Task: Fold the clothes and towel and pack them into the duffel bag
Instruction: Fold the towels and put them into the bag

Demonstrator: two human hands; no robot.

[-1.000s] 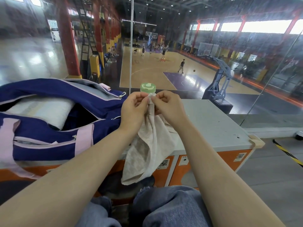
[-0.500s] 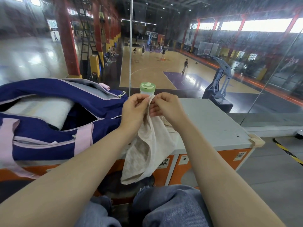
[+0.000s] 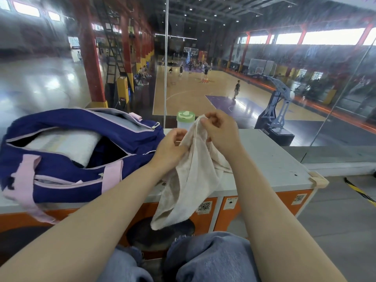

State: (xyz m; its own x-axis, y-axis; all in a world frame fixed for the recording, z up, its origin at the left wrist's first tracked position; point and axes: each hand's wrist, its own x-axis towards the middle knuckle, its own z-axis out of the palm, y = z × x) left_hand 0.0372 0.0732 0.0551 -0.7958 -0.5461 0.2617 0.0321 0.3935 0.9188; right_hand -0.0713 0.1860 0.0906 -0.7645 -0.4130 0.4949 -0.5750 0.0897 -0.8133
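Both hands have separated along the towel's (image 3: pixel 191 171) top edge: right hand (image 3: pixel 220 132) pinches its raised corner, left hand (image 3: pixel 169 148) grips lower. Unfolded, it hangs over the bench's (image 3: pixel 274 167) front edge. Duffel bag (image 3: pixel 67 171), open at the left end, already holds a folded white item (image 3: pixel 65 144).

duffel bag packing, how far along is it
Done: a folded white item already lies inside the open duffel bag. In hand: the left hand and right hand each pinch the beige towel, which hangs unfolded over the table edge. Left: folding that towel, putting it in the bag and zipping up. No other clothes show outside the bag.
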